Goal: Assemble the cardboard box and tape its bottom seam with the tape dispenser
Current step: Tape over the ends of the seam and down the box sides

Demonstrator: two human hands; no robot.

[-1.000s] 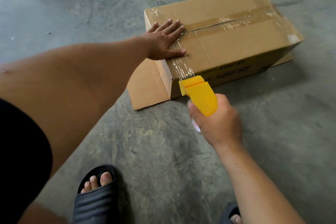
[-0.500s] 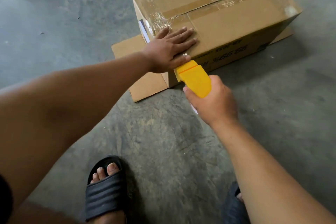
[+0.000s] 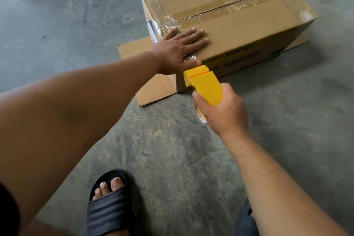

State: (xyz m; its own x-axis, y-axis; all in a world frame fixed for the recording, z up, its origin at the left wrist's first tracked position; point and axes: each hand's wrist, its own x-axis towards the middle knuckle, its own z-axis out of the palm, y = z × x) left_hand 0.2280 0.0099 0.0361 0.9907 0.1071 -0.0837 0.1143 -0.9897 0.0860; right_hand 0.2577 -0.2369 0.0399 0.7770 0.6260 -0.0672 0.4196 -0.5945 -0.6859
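A brown cardboard box [image 3: 249, 30] lies upside down on the concrete floor, clear tape running along its top seam and down over the near corner. My left hand [image 3: 180, 50] lies flat with straight fingers on the box's near end, pressing the tape. My right hand [image 3: 222, 109] grips the yellow tape dispenser [image 3: 205, 84], whose head touches the box's front face just below my left thumb. The tape roll is mostly hidden under my right hand.
The box's open flaps [image 3: 153, 90] spread flat on the floor at its left end and far right. My foot in a black sandal [image 3: 109, 205] stands near the bottom edge. Grey concrete floor [image 3: 57, 25] surrounds the box.
The dispenser has moved up against the box's front face. My left hand has slid from the box's left top edge toward the near corner, over the tape. The view has shifted closer.
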